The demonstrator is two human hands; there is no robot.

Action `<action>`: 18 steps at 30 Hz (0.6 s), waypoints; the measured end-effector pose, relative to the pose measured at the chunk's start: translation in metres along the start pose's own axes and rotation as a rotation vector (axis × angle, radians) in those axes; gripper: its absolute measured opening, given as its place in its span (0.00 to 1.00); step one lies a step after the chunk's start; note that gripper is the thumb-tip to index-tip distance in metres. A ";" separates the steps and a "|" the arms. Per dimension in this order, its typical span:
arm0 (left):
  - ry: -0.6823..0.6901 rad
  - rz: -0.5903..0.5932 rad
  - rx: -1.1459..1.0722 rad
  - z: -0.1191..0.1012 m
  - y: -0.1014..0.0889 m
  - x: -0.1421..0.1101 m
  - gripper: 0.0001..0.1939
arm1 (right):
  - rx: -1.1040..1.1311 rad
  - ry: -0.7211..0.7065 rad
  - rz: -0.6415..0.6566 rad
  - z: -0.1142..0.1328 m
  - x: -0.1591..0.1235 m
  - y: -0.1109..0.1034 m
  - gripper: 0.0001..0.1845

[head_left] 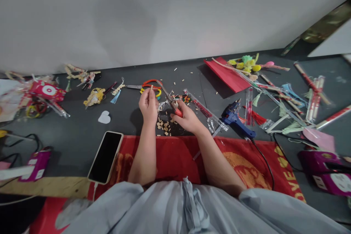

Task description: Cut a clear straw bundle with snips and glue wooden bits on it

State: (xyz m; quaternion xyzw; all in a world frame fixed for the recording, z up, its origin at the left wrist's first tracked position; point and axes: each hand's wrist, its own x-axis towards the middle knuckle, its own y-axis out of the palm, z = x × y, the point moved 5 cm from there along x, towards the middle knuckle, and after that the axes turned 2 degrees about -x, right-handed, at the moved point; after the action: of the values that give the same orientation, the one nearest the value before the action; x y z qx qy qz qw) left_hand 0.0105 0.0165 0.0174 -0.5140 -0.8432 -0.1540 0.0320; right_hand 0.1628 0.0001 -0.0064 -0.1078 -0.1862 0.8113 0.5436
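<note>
My left hand (148, 105) is closed, pinching a thin pale stick (151, 87) that pokes up between thumb and fingers. In my right hand (187, 119) are red-handled scissors (171, 101), their metal blades pointing up and left towards my left hand. The blades look slightly apart from the stick. Below and between the hands lies a pile of small cut pale pieces (163, 127). Just beyond my left hand rest orange-handled scissors (150, 82) and a yellow-handled pair, partly hidden by the fingers.
A blue glue gun (236, 120) with a cord lies right of my right arm. A phone (105, 157) is at front left, near a white paper heart (104, 117). Red card (227, 75), wrapped sticks and tassels cover the right side. A red cloth (175, 153) lies under my forearms.
</note>
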 end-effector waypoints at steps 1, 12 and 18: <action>-0.005 0.004 -0.005 0.001 0.000 0.000 0.19 | -0.008 0.004 0.008 0.000 0.000 0.000 0.13; -0.051 -0.007 -0.048 0.017 -0.002 -0.001 0.21 | -0.034 -0.010 0.025 0.000 -0.001 0.004 0.18; -0.075 -0.012 -0.079 0.014 -0.003 -0.003 0.21 | -0.060 0.009 0.038 -0.004 -0.001 0.007 0.16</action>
State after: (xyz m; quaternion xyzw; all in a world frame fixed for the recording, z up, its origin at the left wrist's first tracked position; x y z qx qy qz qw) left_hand 0.0103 0.0163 0.0030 -0.5151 -0.8403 -0.1680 -0.0210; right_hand 0.1591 -0.0025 -0.0131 -0.1312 -0.2059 0.8149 0.5257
